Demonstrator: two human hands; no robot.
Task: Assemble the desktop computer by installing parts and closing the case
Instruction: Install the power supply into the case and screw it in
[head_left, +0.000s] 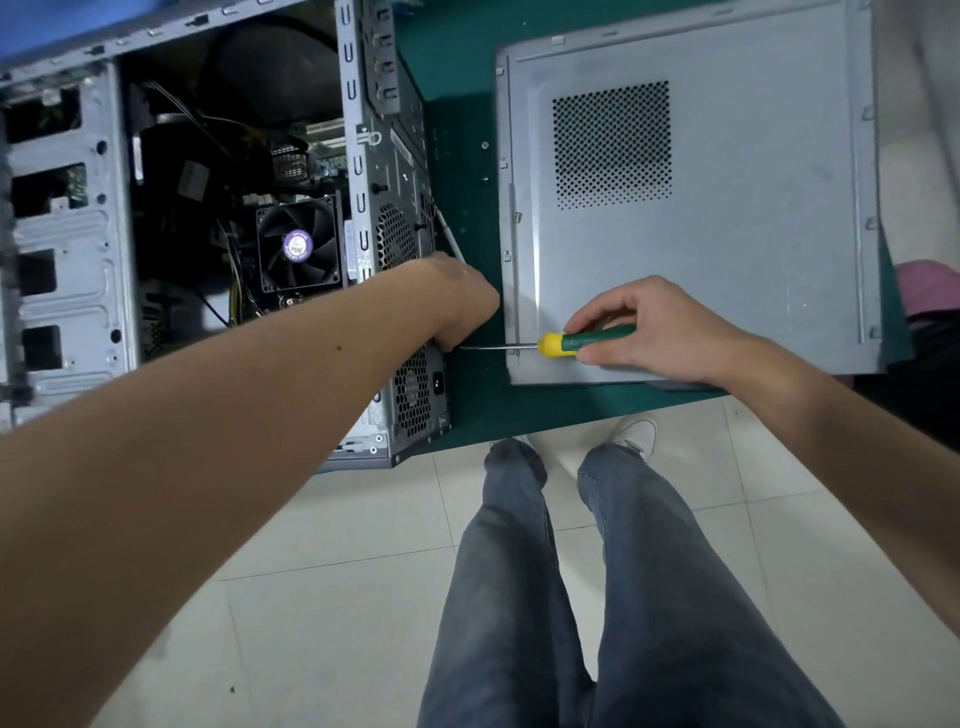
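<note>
The open grey computer case (67, 218) lies on its side at the left, with a black fan (297, 244) and cables showing inside. Its rear panel (415, 384) with the power supply grille faces right. My right hand (649, 327) grips a green and yellow screwdriver (566, 344), whose shaft runs left to the rear panel. My left hand (457, 296) is curled at the screwdriver's tip against the rear panel; its fingers are hidden. The detached grey side panel (753, 260) with a perforated vent lies flat at the right, under my right hand.
A green mat (467, 130) covers the table. Two loose screws (485, 146) lie on it between case and panel. A second thin tool (449, 234) lies by the rear panel. The table's front edge runs just below the case; my legs and tiled floor are beneath.
</note>
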